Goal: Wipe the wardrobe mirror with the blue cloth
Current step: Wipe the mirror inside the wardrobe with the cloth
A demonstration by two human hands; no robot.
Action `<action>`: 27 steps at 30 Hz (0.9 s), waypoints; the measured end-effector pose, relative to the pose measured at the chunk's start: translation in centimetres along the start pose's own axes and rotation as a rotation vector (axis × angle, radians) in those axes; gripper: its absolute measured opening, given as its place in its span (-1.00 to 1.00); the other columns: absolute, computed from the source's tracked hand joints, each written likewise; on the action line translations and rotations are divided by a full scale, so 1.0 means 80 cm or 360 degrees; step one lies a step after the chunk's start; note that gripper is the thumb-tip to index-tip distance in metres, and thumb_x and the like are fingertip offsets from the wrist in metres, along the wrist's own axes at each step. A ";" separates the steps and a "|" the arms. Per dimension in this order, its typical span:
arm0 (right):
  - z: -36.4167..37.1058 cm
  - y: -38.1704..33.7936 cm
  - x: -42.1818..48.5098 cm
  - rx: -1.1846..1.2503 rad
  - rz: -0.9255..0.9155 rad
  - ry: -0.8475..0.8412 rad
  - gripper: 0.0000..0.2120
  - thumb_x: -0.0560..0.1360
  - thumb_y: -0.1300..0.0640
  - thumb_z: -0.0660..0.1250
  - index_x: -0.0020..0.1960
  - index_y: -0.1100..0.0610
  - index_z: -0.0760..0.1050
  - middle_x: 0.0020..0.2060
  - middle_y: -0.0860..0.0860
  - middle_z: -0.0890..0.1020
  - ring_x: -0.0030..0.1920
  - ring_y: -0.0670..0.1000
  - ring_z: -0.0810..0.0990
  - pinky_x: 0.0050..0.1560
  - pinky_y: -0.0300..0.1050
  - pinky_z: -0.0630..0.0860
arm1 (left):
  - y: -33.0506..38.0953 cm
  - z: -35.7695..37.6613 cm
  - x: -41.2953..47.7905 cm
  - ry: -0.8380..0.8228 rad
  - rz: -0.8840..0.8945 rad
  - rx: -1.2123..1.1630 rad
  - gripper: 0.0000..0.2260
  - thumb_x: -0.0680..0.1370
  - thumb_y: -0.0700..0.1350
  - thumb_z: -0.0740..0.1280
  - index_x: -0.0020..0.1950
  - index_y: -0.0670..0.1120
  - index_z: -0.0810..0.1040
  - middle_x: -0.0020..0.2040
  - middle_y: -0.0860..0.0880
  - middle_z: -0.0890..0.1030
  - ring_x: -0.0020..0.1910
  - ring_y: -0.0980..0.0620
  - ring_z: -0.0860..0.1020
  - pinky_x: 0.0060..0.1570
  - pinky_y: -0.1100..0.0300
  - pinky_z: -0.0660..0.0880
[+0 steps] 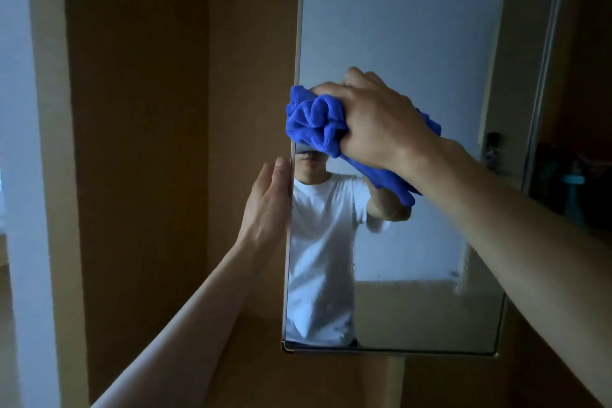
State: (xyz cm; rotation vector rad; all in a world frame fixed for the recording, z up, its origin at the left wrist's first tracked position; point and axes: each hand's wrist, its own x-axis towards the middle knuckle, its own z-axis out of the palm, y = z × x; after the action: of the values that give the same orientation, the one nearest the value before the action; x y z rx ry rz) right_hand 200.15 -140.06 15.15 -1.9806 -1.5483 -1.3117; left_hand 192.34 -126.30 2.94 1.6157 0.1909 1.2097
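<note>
The right hand (377, 122) grips the blue cloth (314, 119), fingers curled tightly over a bunched wad of it, and presses that wad against the glass of the wardrobe mirror (414, 26). The cloth sits at the mirror's left edge, roughly at mid-height, with its crumpled folds bulging just past the edge on the left. A loose tail of the cloth (397, 189) hangs down and to the right beneath the wrist, lying close to the glass.

The left hand (268, 199) rests against the mirror's left edge just below the cloth, apart from it. Its back faces the camera, and the fingers that show lie straight along the edge, not curled round anything. Both forearms are bare and reach in from the bottom of the view.

The mirror is a tall panel in a thin pale frame (288, 348), whose lower left corner is rounded. The glass reflects a person in a white T-shirt (321, 242) with one arm raised. Towards the mirror's lower right there are hazy streaks and drips on the glass (460, 275). To the left of the mirror stands a brown wardrobe panel (139, 109), and beyond it, at the far left, a pale wall (20, 142)
</note>
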 end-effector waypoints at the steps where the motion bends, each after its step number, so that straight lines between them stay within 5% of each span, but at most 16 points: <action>1: 0.001 0.000 0.000 0.0000 -0.0004 0.0004 -0.69 0.44 -0.01 0.37 0.18 -0.07 0.49 0.00 0.00 0.44 0.06 0.12 0.48 -0.19 -0.07 0.27 | -0.008 0.001 -0.007 0.0009 0.0011 0.0013 -0.61 0.67 0.23 0.11 0.13 0.00 0.59 0.10 -0.11 0.65 0.14 -0.15 0.62 0.27 -0.25 0.50; 5: 0.002 0.001 0.002 -0.0012 -0.0028 0.0008 -0.71 0.48 -0.06 0.33 0.19 -0.08 0.49 -0.02 -0.01 0.43 0.07 0.11 0.49 -0.15 -0.03 0.38 | -0.014 0.000 -0.011 0.0042 0.0074 0.0034 -0.63 0.68 0.21 0.09 0.02 0.03 0.58 0.01 -0.09 0.65 0.06 -0.13 0.61 0.25 -0.28 0.49; 14: 0.019 -0.002 -0.023 -0.0043 -0.0135 0.0050 -0.79 0.50 -0.03 0.33 0.11 -0.03 0.47 -0.04 -0.02 0.41 0.05 0.11 0.48 -0.16 -0.03 0.36 | -0.015 -0.001 -0.003 0.0002 0.0156 0.0053 -0.51 0.66 0.28 0.00 0.11 0.01 0.61 0.02 -0.04 0.68 0.08 -0.11 0.63 0.26 -0.24 0.50; 18: 0.033 -0.010 -0.046 -0.0050 -0.0159 0.0005 -0.78 0.46 0.03 0.36 0.10 -0.05 0.46 -0.05 -0.03 0.40 0.04 0.10 0.47 -0.18 -0.07 0.31 | -0.016 -0.003 0.002 0.0040 0.0118 0.0030 -0.45 0.70 0.26 -0.06 -0.02 0.03 0.65 -0.31 0.14 0.65 -0.25 0.16 0.60 -0.01 0.03 0.56; 21: 0.056 -0.019 -0.078 -0.0114 -0.0182 -0.0022 -0.63 0.46 -0.01 0.39 0.25 -0.08 0.45 0.05 -0.04 0.45 0.06 0.06 0.47 -0.14 -0.07 0.38 | -0.021 -0.001 0.002 0.0018 0.0095 -0.0018 -0.41 0.70 0.26 -0.09 -0.03 0.01 0.67 -0.18 0.05 0.73 -0.14 0.04 0.68 -0.02 0.07 0.58; 27: 0.089 -0.028 -0.127 0.0003 -0.0268 -0.0103 -0.49 0.50 -0.02 0.37 0.42 -0.09 0.36 0.14 -0.05 0.44 0.11 0.00 0.42 0.02 -0.10 0.45 | -0.027 -0.001 -0.005 0.0004 0.0082 -0.0074 -0.53 0.72 0.20 -0.03 -0.09 0.12 0.62 -0.27 0.22 0.70 -0.27 0.28 0.66 -0.37 0.45 0.50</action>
State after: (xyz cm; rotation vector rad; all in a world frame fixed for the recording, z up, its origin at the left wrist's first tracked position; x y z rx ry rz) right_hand 201.45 -140.36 2.65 -1.9451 -1.7794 -1.3191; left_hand 192.98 -125.57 0.93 1.5873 0.1228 1.2471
